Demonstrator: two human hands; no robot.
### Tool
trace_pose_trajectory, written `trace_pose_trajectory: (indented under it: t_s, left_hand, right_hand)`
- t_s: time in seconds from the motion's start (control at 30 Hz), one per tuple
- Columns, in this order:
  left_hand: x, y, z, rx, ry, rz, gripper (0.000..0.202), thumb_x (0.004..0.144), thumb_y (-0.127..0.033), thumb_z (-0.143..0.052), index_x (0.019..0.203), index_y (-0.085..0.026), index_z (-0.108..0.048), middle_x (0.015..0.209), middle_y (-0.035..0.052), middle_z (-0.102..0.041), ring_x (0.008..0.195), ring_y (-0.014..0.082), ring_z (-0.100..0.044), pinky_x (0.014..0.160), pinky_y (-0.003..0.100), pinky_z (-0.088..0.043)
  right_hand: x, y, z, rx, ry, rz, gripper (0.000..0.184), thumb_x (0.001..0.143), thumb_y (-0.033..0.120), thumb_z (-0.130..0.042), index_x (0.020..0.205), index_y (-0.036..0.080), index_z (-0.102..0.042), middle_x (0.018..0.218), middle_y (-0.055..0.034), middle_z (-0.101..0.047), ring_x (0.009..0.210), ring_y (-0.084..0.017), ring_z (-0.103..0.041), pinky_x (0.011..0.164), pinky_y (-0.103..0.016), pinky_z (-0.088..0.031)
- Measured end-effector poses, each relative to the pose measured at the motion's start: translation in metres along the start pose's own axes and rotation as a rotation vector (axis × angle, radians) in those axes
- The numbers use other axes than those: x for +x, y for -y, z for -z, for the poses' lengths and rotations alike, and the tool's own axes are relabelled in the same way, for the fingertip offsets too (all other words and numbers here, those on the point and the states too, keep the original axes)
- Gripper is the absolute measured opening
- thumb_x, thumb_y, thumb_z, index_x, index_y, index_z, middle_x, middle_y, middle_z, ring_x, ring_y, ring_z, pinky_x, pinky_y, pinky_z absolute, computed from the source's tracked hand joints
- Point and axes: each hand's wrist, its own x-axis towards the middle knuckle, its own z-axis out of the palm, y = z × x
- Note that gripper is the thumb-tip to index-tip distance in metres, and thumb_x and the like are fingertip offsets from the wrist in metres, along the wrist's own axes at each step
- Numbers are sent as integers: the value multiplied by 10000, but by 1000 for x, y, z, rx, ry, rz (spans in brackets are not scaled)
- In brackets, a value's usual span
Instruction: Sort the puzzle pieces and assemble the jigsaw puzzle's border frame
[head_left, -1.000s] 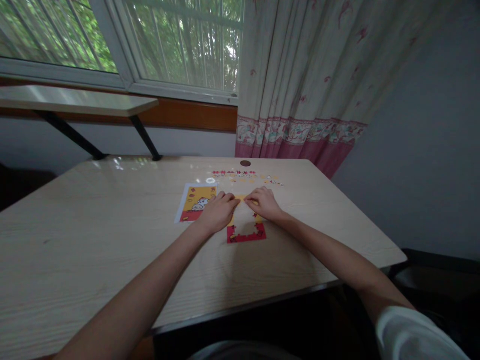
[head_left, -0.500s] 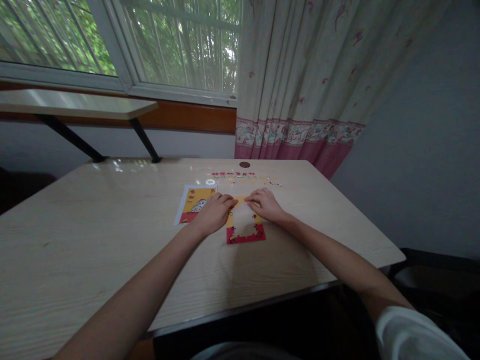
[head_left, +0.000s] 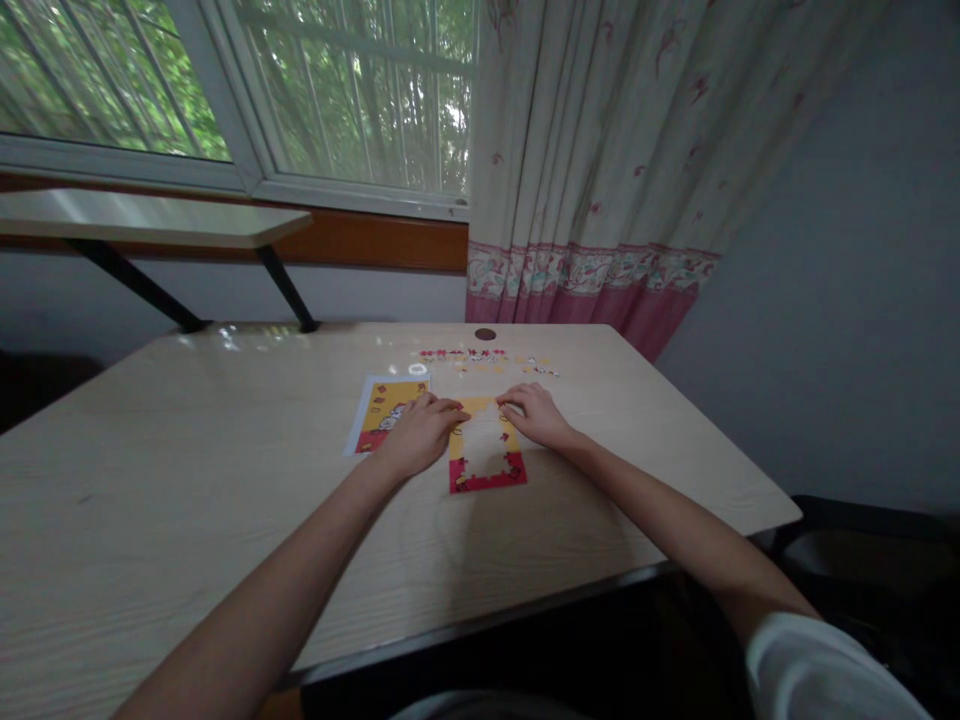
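Note:
A partly built jigsaw puzzle frame (head_left: 487, 478), yellow at the top and red at the bottom with a bare middle, lies on the wooden table (head_left: 187, 480). My left hand (head_left: 416, 437) rests on the frame's upper left edge with its fingers curled down. My right hand (head_left: 536, 415) lies on the upper right edge, fingers bent onto the pieces. To the left of my left hand lies a reference picture card (head_left: 379, 420), yellow and red with a white cartoon figure. Several loose puzzle pieces (head_left: 480, 360) are scattered behind the frame.
A round cable hole (head_left: 485, 334) sits near the table's far edge. A pink and cream curtain (head_left: 600, 180) hangs behind the table, beside a window (head_left: 262, 90). A narrow shelf (head_left: 142, 215) on black brackets runs under the window at the left.
My two hands have drawn slightly apart along the frame's top edge, showing more of the yellow top strip between them. The view has tilted down a little.

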Motion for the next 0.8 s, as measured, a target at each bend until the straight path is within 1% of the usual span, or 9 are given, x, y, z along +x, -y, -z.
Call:
trace_pose_trajectory:
  t_s: [0.13, 0.33, 0.4, 0.47, 0.53, 0.6, 0.67, 0.7, 0.8]
  left_hand:
    - [0, -2, 0, -3, 2, 47, 379, 836, -148, -375, 1111, -244, -618, 1166, 52, -593, 992, 269, -454, 789, 396, -373]
    - [-2, -5, 1, -21, -5, 51, 390, 811, -119, -373, 1101, -225, -612, 1161, 59, -591, 975, 263, -459, 787, 404, -371]
    - [-2, -6, 1, -14, -14, 47, 389, 804, -114, -378, 1098, -223, -609, 1156, 63, -591, 972, 264, -461, 798, 409, -367]
    - [-3, -7, 0, -5, -23, 47, 386, 803, -114, -379, 1095, -223, -608, 1154, 70, -590, 976, 269, -460, 807, 417, -363]
    - [-3, -7, 0, 3, -24, 45, 383, 807, -114, -380, 1099, -223, -601, 1158, 74, -586, 982, 274, -459, 806, 419, -361]
    - [-3, -8, -1, 12, -19, 42, 373, 809, -114, -385, 1099, -219, -595, 1157, 73, -585, 984, 276, -458, 802, 416, -360]
    - [-3, -9, -1, 23, -16, 38, 366, 809, -111, -390, 1098, -216, -588, 1155, 68, -586, 984, 276, -457, 804, 414, -358]
    - [-3, -9, -1, 27, -17, 36, 364, 808, -108, -392, 1097, -216, -585, 1153, 64, -586, 984, 275, -457, 807, 414, -356]
    - [-3, -10, -1, 33, -22, 36, 363, 804, -100, -394, 1092, -220, -579, 1150, 56, -587, 982, 274, -459, 803, 410, -356]
  right_hand:
    - [0, 1, 1, -4, -3, -5, 226, 844, 283, -507, 1002, 211, -651, 1023, -58, -635, 959, -178, -514, 852, -328, -331]
    - [-2, 5, 0, -5, -13, 4, 216, 842, 278, -511, 991, 208, -651, 1008, -51, -638, 947, -173, -516, 842, -319, -335]
    - [-2, 6, 0, -16, -34, 0, 205, 844, 284, -511, 971, 217, -657, 996, -42, -643, 940, -174, -520, 837, -322, -336]
    - [2, 4, 3, -44, -87, -19, 203, 856, 288, -494, 945, 222, -665, 985, -39, -648, 939, -177, -524, 843, -330, -335]
    - [10, -7, 11, -97, -170, -69, 217, 868, 286, -472, 943, 222, -665, 993, -45, -651, 956, -184, -526, 858, -344, -334]
    - [23, -25, 24, -170, -232, -171, 226, 865, 283, -470, 968, 225, -662, 1013, -52, -654, 976, -199, -530, 862, -356, -344]
    - [37, -49, 38, -246, -173, -327, 235, 852, 288, -481, 979, 231, -670, 1023, -62, -659, 964, -215, -547, 838, -356, -369]
    - [43, -61, 45, -275, -106, -399, 243, 844, 292, -490, 995, 233, -671, 1038, -72, -657, 957, -218, -557, 822, -349, -382]
    - [55, -91, 55, -289, -47, -443, 245, 802, 285, -545, 992, 214, -684, 1027, -101, -663, 911, -223, -584, 776, -331, -409]
